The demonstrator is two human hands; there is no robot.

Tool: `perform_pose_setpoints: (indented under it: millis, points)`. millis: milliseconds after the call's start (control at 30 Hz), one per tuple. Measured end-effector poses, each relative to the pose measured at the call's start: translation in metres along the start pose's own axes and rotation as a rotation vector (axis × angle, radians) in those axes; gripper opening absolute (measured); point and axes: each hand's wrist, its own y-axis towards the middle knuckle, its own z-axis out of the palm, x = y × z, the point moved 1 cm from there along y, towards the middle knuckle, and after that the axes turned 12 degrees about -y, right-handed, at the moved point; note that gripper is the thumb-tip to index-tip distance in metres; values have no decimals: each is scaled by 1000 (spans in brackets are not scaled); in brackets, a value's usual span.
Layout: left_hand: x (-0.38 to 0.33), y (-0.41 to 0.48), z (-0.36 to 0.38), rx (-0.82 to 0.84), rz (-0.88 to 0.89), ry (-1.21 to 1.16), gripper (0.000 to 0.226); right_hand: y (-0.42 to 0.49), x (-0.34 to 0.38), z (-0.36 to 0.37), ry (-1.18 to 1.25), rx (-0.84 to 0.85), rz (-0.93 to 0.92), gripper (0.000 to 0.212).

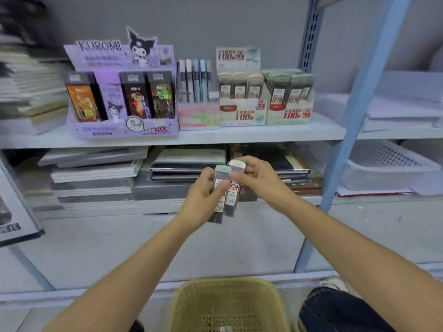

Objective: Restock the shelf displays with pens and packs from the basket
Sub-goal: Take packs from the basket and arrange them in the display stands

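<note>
2 packs (226, 190) held upright, side by side, in front of the lower shelf (107, 208)
Left hand (203, 200) curls round the green-capped one; right hand (260, 178) pinches the white-capped one's top; basket (225, 282) below; display boxes (242, 113) above.

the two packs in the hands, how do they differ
The green-capped pack sits in the left hand; the white-capped pack is pinched by the right hand. The white-capped pack's top stands higher than the green-capped pack's. Both are slim, roughly upright, labelled, and side by side.
</note>
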Motion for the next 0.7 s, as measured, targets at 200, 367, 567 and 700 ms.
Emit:
perform_pose_setpoints:
  millis: [200, 367, 567, 700]
  points:
    - [-65, 44, -6, -26, 222, -16, 11, 46, 63, -56, -71, -146, -194, 17]
    - [-101, 76, -18, -56, 281, -48, 15, 83, 105, -102, -187, -366, -322, 12]
    - [-107, 100, -25, -67, 296, -52, 14, 125, 130, -135, -443, -490, -354, 11]
    - [-104, 108, -22, -65, 265, -62, 15, 140, 131, -152, -600, -521, -329, 14]
